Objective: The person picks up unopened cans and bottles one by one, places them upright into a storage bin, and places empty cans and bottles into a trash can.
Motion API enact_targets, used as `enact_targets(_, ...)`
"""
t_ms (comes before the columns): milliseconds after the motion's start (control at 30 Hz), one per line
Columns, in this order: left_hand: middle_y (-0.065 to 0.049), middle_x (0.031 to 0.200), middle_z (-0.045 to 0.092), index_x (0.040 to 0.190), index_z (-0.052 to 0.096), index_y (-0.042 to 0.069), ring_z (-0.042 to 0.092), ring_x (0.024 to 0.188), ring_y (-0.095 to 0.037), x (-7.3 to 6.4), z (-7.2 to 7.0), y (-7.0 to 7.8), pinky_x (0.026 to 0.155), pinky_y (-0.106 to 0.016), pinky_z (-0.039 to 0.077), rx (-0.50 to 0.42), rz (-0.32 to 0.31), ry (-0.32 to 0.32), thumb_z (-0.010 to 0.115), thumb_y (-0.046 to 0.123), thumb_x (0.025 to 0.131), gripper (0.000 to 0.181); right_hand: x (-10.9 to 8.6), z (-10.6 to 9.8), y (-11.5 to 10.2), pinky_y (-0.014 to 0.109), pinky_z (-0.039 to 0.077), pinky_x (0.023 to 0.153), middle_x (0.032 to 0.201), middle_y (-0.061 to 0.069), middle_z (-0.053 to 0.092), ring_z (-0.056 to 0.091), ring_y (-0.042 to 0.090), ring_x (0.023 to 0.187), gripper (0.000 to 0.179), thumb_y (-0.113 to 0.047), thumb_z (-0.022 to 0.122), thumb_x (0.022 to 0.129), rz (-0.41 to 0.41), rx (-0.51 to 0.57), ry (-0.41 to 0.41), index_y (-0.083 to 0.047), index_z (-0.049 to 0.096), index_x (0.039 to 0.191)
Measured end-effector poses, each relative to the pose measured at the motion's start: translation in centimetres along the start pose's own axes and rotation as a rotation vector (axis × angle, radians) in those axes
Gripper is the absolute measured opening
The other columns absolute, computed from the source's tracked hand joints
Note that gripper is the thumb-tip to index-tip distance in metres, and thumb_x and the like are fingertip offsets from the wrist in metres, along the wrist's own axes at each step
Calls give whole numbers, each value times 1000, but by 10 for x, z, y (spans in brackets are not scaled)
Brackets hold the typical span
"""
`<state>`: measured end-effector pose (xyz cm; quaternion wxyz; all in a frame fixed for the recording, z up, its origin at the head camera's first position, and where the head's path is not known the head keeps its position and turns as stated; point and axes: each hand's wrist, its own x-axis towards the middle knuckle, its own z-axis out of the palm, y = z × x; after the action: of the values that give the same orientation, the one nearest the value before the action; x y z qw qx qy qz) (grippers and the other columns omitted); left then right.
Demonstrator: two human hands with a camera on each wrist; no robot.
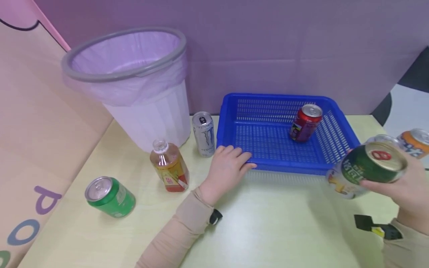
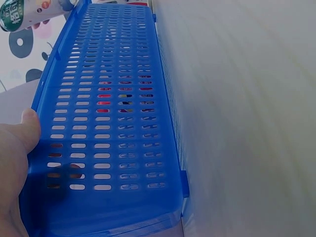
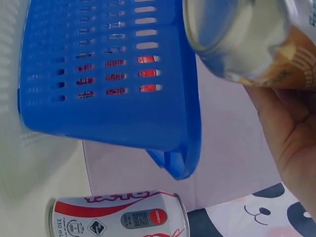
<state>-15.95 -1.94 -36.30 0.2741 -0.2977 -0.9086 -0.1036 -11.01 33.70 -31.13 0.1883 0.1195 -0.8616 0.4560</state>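
Note:
My left hand [image 1: 229, 169] grips the front left rim of a blue plastic basket [image 1: 285, 168]; its thumb [image 2: 30, 129] lies over the rim in the left wrist view. A red can [image 1: 306, 123] stands inside the basket at the right. My right hand [image 1: 407, 186] holds a tilted green and white can [image 1: 366, 169] beside the basket's front right corner. The held can's lower end [image 3: 247, 39] fills the top right of the right wrist view. Behind that hand are a silver-topped can [image 1: 382, 139], mostly hidden, and an orange can [image 1: 415, 143].
A lined white bin [image 1: 154, 115] stands at the back left. Near it are a white Monster can [image 1: 204, 136], an uncapped bottle of reddish drink [image 1: 171, 167] and a green can [image 1: 110, 197]. A white and red can [image 3: 118, 217] lies low in the right wrist view.

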Motion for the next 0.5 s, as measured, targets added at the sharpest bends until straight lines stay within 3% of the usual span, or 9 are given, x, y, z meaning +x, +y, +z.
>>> enact_targets(100, 6, 90, 67, 103, 70, 22, 57, 80, -13, 0, -1, -1, 74, -29, 37, 2, -2, 4, 57, 48, 90, 32, 2, 7, -2, 4, 41, 78, 101, -18, 62, 58, -3, 90, 87, 31, 68, 48, -60, 79, 41, -19, 57, 119)
enact_targets(233, 6, 89, 67, 103, 70, 22, 57, 79, -14, 0, -1, -1, 74, -29, 37, -1, 0, 5, 57, 47, 90, 31, 3, 12, -3, 6, 44, 77, 100, -11, 65, 60, 0, 88, 81, 32, 66, 49, -61, 187, 43, -11, 60, 116)
enact_targets(500, 6, 90, 67, 103, 70, 22, 57, 80, -13, 0, -1, 0, 74, -29, 37, -3, -3, -7, 57, 47, 90, 32, 6, 21, -9, 6, 44, 76, 99, -15, 65, 60, -1, 87, 76, 29, 68, 53, -45, 136, 40, -15, 61, 115)
